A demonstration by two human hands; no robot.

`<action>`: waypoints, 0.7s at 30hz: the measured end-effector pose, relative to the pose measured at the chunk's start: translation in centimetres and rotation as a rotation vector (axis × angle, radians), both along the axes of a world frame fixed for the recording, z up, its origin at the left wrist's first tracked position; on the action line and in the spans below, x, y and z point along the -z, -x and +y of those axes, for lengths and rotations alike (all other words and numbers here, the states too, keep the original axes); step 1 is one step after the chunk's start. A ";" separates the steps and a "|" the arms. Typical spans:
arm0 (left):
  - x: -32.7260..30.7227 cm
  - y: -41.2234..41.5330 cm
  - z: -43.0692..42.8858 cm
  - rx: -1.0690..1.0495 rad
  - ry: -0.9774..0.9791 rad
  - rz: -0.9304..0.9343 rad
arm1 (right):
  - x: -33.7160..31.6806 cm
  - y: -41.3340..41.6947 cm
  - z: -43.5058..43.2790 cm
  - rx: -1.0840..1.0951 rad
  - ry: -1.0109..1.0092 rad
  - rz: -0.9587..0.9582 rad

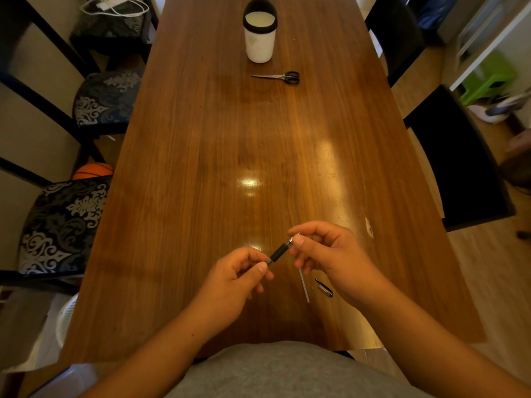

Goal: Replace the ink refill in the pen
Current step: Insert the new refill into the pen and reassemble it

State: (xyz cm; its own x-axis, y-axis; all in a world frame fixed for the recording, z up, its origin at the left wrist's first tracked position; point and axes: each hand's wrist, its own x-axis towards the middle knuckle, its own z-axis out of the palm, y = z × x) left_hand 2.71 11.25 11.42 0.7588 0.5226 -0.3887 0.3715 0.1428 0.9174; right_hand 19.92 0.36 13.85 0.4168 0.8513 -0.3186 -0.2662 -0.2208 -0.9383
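We are pinching the pen (278,253) with our left hand (240,278), our right hand (324,251) closing on its tip; the refill (304,285) risks rolling along the bench (218,156).

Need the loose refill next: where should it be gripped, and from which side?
Pinch the refill at its bare near end, from above with the right hand. It lies flat on the table; its far end sits under that hand, with a small dark pen part close on its right.
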 end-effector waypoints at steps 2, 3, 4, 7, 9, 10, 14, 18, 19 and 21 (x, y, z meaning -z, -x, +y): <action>-0.2 0.0 -0.1 -0.003 0.014 -0.002 | 0.0 -0.1 -0.1 0.002 -0.005 0.004; -0.3 -0.1 -0.1 -0.009 0.017 -0.007 | -0.1 -0.1 -0.1 0.003 0.000 0.001; -0.3 -0.1 -0.1 -0.014 0.018 -0.013 | 0.0 -0.1 -0.2 0.006 0.001 -0.008; -0.4 -0.2 -0.2 0.003 0.030 -0.012 | -0.1 0.1 -0.2 0.018 0.013 -0.052; -0.4 -0.2 -0.3 0.018 0.052 -0.002 | 0.0 0.3 -0.2 0.028 0.016 -0.068; -0.4 -0.2 -0.3 0.021 0.069 0.004 | 0.1 0.3 -0.2 0.030 0.011 -0.067; -0.5 -0.1 -0.4 0.032 0.114 0.022 | 0.4 0.3 -0.3 0.015 0.000 -0.051; -0.4 0.2 -0.2 0.016 0.132 0.007 | 0.5 0.3 -0.4 0.002 0.008 -0.065; -0.4 0.2 -0.2 0.015 0.133 0.003 | 0.4 0.4 -0.3 0.004 0.018 -0.063; -0.3 0.3 -0.2 0.016 0.132 0.006 | 0.5 0.5 -0.3 0.015 0.030 -0.084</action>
